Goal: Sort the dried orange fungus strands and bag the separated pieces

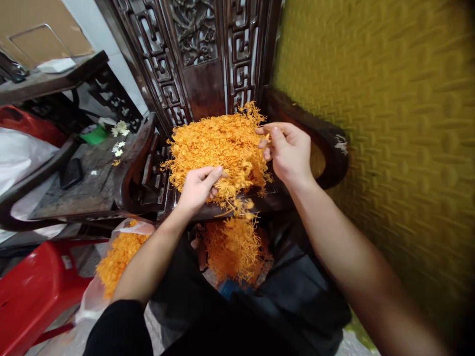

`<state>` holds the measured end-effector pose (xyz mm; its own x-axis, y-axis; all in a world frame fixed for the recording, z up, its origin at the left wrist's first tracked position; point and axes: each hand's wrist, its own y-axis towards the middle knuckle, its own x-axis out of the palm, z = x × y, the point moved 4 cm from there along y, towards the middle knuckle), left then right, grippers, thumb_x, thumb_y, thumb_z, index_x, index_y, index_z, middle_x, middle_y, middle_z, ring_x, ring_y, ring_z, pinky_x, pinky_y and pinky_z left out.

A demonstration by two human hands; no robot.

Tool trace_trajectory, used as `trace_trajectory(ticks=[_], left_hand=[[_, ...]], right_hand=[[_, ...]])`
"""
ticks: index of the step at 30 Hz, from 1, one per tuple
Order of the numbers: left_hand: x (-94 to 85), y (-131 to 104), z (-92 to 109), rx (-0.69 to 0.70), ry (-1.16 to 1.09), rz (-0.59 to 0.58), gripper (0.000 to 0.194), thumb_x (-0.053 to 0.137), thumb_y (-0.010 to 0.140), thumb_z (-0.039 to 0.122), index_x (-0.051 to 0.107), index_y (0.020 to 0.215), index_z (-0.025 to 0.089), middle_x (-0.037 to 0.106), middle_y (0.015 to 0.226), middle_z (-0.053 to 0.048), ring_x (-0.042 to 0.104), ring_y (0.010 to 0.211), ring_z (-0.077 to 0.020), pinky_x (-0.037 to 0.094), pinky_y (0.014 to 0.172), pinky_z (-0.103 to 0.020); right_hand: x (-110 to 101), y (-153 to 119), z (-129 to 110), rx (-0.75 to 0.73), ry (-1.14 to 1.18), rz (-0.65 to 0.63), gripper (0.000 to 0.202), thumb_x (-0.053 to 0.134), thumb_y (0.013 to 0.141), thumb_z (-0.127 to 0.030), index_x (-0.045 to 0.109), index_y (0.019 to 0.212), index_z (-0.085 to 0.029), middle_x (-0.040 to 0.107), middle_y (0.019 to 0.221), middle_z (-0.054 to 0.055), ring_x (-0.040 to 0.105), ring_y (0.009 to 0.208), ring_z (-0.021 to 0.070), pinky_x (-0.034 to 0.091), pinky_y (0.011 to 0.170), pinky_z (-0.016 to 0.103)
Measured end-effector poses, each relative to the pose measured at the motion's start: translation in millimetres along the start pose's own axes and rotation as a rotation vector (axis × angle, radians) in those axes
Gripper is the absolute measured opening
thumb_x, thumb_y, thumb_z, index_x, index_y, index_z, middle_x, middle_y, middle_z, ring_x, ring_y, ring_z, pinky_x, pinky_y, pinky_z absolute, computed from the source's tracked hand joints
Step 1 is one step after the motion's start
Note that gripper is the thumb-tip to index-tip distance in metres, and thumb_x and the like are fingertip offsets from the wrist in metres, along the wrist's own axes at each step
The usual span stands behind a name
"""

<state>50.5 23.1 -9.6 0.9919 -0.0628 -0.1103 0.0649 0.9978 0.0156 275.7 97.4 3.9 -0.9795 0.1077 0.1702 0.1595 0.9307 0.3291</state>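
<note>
Tangled orange heap [208, 141], spill risk

Piled on the dark wooden chair [206, 84] at frame centre. Pinching strands [230, 188] in the left hand [198, 188] and a small piece [267, 139] in the right hand [292, 151]. Could drop over the front edge [275, 200] through tugging too hard.
</note>
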Motion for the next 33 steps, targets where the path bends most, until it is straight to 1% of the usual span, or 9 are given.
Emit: trace_trajectory(ticks=[6,9,12,15,19,22,27,30,33], left_hand=[[-8.7,9.7,2.2,-0.014,-0.184,0.084,0.043,0.082,0.079,0.059,0.076,0.079,0.016,0.065,0.061,-0.001,0.054,0.043,-0.0086,0.042,0.039,-0.021],[-6.5,9.7,5.4,0.0,-0.231,0.075,0.043,0.082,0.079,0.057,0.074,0.078,0.016,0.064,0.061,-0.001,0.058,0.047,-0.0095,0.046,0.041,-0.021],[-3.7,8.4,6.8,0.035,-0.216,0.076,0.045,0.082,0.079,0.058,0.071,0.076,0.015,0.064,0.059,-0.001,0.059,0.047,-0.011,0.05,0.043,-0.023],[-7.5,12.4,4.6,0.072,-0.137,0.135,0.044,0.081,0.08,0.057,0.07,0.075,0.015,0.061,0.056,0.001,0.057,0.044,-0.0104,0.048,0.043,-0.023],[-30.0,28.3,-2.9,0.076,-0.126,0.347,0.039,0.077,0.086,0.051,0.063,0.073,0.017,0.053,0.052,0.004,0.047,0.039,-0.0065,0.035,0.038,-0.02],[-39.0,36.9,-7.6,0.031,-0.276,0.321,0.038,0.073,0.088,0.051,0.055,0.074,0.02,0.051,0.055,0.005,0.048,0.042,-0.0076,0.035,0.039,-0.021],[-33.4,29.1,-1.9,0.02,-0.315,0.202,0.048,0.07,0.086,0.064,0.046,0.081,0.023,0.056,0.062,0.003,0.054,0.045,-0.011,0.036,0.037,-0.023],[-28.8,22.0,5.9,0.068,-0.232,0.099,0.049,0.08,0.081,0.054,0.041,0.084,0.024,0.056,0.066,0.005,0.057,0.051,-0.0106,0.037,0.04,-0.021],[-26.5,18.2,12.8,0.164,-0.189,-0.003,0.052,0.087,0.077,0.037,0.037,0.084,0.025,0.057,0.071,0.006,0.059,0.057,-0.0101,0.039,0.043,-0.02]], right_hand=[[31.4,-50.8,-33.6,-0.109,-0.177,-0.216,0.041,0.058,0.099,-0.063,0.071,0.115,-0.027,0.051,0.074,0.001,0.047,0.064,0.0157,0.037,0.057,0.03],[50.2,-64.9,-32.6,-0.32,-0.39,-0.429,0.033,0.071,0.094,-0.051,0.075,0.113,-0.024,0.057,0.079,0.002,0.051,0.071,0.0173,0.043,0.069,0.034],[60.2,-70.9,-25.7,-0.454,-0.409,-0.519,0.017,0.066,0.099,-0.035,0.076,0.103,-0.022,0.061,0.082,0.003,0.054,0.073,0.0174,0.044,0.073,0.035],[61.1,-77.5,-27.7,-0.479,-0.362,-0.484,0.02,0.058,0.102,-0.028,0.071,0.089,-0.022,0.06,0.078,0.003,0.052,0.07,0.0168,0.044,0.07,0.036],[48.6,-86.8,-48.4,-0.485,-0.256,-0.212,0.025,0.06,0.101,-0.046,0.066,0.087,-0.026,0.057,0.077,0.005,0.053,0.073,0.0209,0.045,0.07,0.04],[44.6,-81.6,-48.9,-0.35,-0.17,-0.143,0.036,0.052,0.103,-0.059,0.061,0.089,-0.026,0.057,0.082,0.006,0.054,0.076,0.0211,0.045,0.071,0.039],[50.6,-62.0,-11.2,0.05,-0.06,-0.276,0.036,0.059,0.1,-0.058,0.056,0.093,-0.023,0.059,0.076,0.002,0.048,0.063,0.0139,0.037,0.058,0.029],[51.6,-58.1,-0.5,0.123,0.012,-0.327,0.029,0.067,0.095,-0.049,0.058,0.099,-0.022,0.06,0.076,0.0,0.043,0.058,0.011,0.032,0.053,0.027],[52.7,-59.2,-1.5,0.213,0.088,-0.363,0.022,0.067,0.093,-0.038,0.064,0.107,-0.021,0.049,0.065,-0.005,0.034,0.052,0.0097,0.025,0.051,0.027]])
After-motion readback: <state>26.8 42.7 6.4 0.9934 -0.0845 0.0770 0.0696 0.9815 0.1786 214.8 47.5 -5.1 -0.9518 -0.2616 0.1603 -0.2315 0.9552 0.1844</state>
